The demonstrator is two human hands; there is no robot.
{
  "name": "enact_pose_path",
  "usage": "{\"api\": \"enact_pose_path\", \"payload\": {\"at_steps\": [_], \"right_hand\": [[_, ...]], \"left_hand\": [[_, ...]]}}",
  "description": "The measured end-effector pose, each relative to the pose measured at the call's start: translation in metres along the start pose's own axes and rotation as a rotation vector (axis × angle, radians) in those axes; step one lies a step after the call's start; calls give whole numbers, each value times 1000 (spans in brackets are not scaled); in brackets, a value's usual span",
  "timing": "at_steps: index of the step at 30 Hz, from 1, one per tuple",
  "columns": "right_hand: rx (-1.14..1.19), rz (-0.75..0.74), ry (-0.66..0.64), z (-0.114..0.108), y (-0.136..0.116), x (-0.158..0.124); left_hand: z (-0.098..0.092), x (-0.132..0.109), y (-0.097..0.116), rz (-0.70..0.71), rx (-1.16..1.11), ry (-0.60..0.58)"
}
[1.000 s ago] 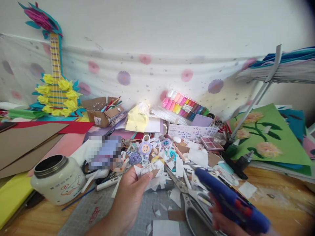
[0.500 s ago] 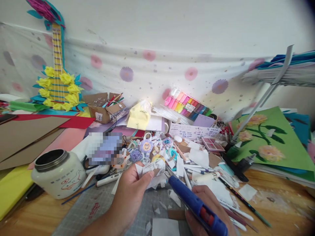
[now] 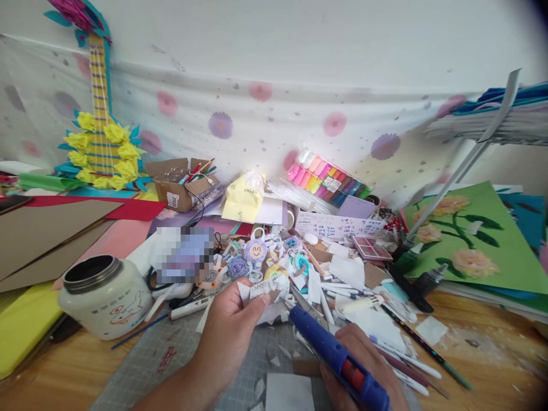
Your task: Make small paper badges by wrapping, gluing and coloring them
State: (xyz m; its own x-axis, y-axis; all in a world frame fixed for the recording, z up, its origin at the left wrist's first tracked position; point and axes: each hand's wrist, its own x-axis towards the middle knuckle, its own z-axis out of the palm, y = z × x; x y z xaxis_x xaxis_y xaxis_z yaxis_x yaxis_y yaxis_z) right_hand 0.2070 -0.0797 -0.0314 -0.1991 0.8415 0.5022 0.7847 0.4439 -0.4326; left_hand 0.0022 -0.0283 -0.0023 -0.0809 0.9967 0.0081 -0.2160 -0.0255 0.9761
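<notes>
My left hand (image 3: 226, 337) is closed in a pinch on a small white paper cut-out (image 3: 262, 290), held above the grey cutting mat (image 3: 171, 359). My right hand (image 3: 363, 365) is wrapped round a blue glue gun (image 3: 334, 357) with a red trigger. The gun's nozzle points up and to the left, a short way below and right of the cut-out. Scissors (image 3: 308, 305) lie just behind the nozzle among paper scraps.
A white jar (image 3: 105, 297) with a dark open mouth stands at the left. A heap of stickers and paper scraps (image 3: 274, 262) fills the middle. Behind are a cardboard box (image 3: 182, 185), a colour clay set (image 3: 327, 180), a paper guitar (image 3: 100, 114) and green flower card (image 3: 466, 240).
My right hand has swung the glue gun from the lower right towards the middle, bringing its nozzle close to the cut-out. My left hand has kept its pinch almost still.
</notes>
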Motion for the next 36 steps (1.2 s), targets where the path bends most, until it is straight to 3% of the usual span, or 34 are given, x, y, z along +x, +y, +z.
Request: {"api": "enact_pose_path", "payload": {"at_steps": [11,18,25,36], "right_hand": [[103,-34,134,16,-5,-9],[84,25,99,10,-8,-10],[4,84,203,9,-6,-4],[-92,38,94,19,0,-10]], "left_hand": [[4,-3,4,-33,-56,-30],[6,-2,7,-64,-132,-26],[4,-2,2,-83,-111,-9],[4,-2,2,-64,-135,20]]}}
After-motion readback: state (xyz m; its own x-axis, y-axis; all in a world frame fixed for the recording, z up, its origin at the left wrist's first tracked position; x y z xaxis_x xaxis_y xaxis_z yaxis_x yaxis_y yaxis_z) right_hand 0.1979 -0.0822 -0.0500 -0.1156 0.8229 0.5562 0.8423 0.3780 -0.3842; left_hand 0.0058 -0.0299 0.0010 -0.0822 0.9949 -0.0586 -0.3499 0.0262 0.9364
